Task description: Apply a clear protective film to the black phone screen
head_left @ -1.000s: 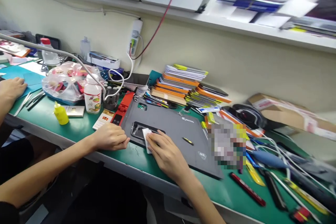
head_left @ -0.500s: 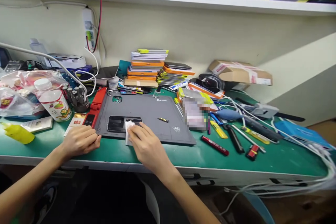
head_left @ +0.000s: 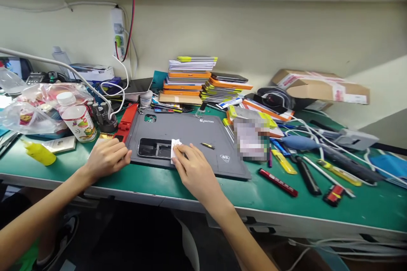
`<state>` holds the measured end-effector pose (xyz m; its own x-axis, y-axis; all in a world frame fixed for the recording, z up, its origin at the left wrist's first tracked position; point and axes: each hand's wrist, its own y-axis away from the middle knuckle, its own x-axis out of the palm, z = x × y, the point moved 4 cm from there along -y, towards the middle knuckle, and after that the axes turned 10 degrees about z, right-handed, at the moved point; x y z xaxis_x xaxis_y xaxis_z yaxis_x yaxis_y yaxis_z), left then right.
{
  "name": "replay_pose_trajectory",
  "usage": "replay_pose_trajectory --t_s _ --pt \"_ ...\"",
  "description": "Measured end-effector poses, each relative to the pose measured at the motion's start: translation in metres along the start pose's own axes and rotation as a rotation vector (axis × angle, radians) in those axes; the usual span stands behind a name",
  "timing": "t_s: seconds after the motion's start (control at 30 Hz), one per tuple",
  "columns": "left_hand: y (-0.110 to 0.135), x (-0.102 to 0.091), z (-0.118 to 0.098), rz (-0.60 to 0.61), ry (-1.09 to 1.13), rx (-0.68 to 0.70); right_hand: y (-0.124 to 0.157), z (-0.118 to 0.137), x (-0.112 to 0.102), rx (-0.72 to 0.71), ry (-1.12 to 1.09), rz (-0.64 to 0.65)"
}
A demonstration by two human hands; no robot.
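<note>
two bare hands are at work here. the right hand (head_left: 199,169) pinches one folded white tissue (head_left: 174,148) between its fingers and thumb, pressing it on the right end of one flat black phone-like device with rounded corners (head_left: 149,147). half a second ago that tissue lay nearer the middle of the device; it has since slid to the right, so more of the dark, glossy face shows. i take this as a wiping stroke that has reached the right end. the left hand (head_left: 110,159) is loosely curled into a fist by the mat's front left corner; i cannot tell whether anything is inside it.

the device lies flat near the front edge of one grey rectangular work mat (head_left: 178,129). one slim yellow-and-black tool (head_left: 207,145) lies on the mat, right of the device. along the mat's left side is one long red hinged holder (head_left: 127,119).

farther out on the green tabletop (head_left: 229,192) i count one small yellow squeeze bottle (head_left: 40,153) and one white-capped drink bottle (head_left: 78,123) to the left, one dark red marker-like stick (head_left: 278,182) to the right, and two stacks behind the mat: one tall orange-and-white stack (head_left: 189,77) and one lower yellow-edged stack (head_left: 222,87).
</note>
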<state>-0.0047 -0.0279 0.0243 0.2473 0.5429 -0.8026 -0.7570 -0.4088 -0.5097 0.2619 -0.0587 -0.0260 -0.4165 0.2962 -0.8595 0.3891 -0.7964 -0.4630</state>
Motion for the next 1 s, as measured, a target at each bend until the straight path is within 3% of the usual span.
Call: replay_pose_trajectory --t_s 0.1,0.2,0.3,0.43,0.6,0.8,1.0 --pt "-0.014 0.012 0.026 0.097 0.097 -0.21 0.011 0.005 -0.001 -0.002 0.0 -0.01" --pt "-0.033 0.036 0.058 0.339 0.376 -0.465 0.023 0.009 -0.002 -0.01 -0.002 -0.016" --pt "-0.062 0.056 0.075 0.459 0.495 -0.437 0.02 0.005 0.001 0.005 -0.005 0.013" --pt "-0.092 0.08 0.078 0.521 0.533 -0.332 0.0 -0.004 0.007 0.045 -0.005 0.059" --pt "-0.096 0.103 0.069 0.536 0.513 -0.3 -0.022 0.003 0.014 0.03 0.006 0.099" --pt "-0.087 0.105 0.064 0.577 0.468 -0.369 -0.057 0.041 0.036 -0.123 -0.034 0.235" --pt "-0.086 0.1 0.058 0.625 0.404 -0.38 -0.071 0.06 0.044 -0.177 0.012 0.226"
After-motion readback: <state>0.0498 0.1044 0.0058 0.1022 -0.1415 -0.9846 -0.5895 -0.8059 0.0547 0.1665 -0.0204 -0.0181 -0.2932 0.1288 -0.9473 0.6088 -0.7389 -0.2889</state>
